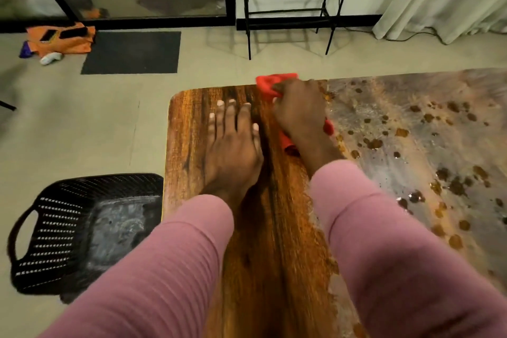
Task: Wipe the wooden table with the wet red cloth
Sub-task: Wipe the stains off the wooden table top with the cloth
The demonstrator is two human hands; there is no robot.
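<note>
Wooden table (192, 129): right hand (300, 112) bunches red cloth (270, 85) at far edge, beside grime; left hand (233, 145) flat, fingers spread, likely bracing.

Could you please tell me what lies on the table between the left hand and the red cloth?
In the head view, only a narrow strip of bare, clean wood of the table separates the flat left hand from the red cloth gripped by the right hand.
</note>
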